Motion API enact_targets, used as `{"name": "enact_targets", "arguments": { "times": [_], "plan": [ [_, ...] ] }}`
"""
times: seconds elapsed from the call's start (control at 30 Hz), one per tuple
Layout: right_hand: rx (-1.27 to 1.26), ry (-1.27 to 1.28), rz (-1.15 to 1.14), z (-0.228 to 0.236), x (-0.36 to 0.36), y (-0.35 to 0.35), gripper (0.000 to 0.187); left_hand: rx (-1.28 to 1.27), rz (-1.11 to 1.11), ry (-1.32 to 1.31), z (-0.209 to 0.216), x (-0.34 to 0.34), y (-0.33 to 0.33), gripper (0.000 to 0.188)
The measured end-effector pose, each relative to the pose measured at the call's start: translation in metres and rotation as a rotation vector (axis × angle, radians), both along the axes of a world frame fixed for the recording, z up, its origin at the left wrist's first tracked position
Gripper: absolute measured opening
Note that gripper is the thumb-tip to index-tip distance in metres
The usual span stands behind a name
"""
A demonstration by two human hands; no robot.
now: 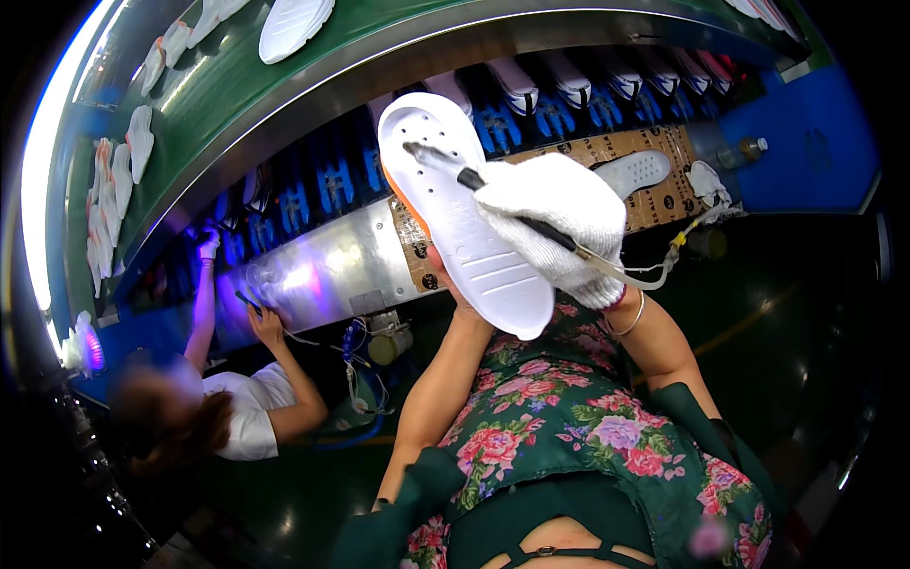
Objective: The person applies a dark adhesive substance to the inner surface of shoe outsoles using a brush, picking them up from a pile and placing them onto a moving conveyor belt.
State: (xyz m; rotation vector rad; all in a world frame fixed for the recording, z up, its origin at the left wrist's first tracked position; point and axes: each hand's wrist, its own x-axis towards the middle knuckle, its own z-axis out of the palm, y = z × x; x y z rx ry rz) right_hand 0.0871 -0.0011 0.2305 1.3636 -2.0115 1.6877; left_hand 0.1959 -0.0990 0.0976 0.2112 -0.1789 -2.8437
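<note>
A white shoe sole [464, 232] with an orange edge is held up in front of me. Its inner face, with small holes near the toe and ridges near the heel, is towards me. My bare left hand [447, 275] supports it from the underside, its fingers mostly hidden behind the sole. In a white knitted glove, my right hand [559, 218] grips a brush [468, 178] with a dark handle and a thin hose [645, 284]. The bristles lie over the holed toe area, seemingly touching it.
A grey-white perforated sole [645, 171] lies on brown cardboard [668, 211] on the bench. Shoe uppers [572, 85] stand in blue holders [498, 128] behind. More soles [296, 27] rest on the green conveyor [379, 14]. At left, a co-worker [251, 408] reaches to the line.
</note>
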Motion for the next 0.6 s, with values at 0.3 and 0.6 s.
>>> {"name": "enact_targets", "arguments": {
  "times": [0.3, 0.6],
  "plan": [
    [0.101, -0.304, 0.068, -0.023, 0.032, 0.006, 0.034, -0.068, -0.194, -0.147, -0.036, 0.008, 0.014, 0.106],
    [-0.052, -0.102, -0.157, -0.016, 0.032, -0.004, 0.027, -0.056, -0.117, -0.169, -0.036, -0.008, 0.017, 0.105]
  ]
}}
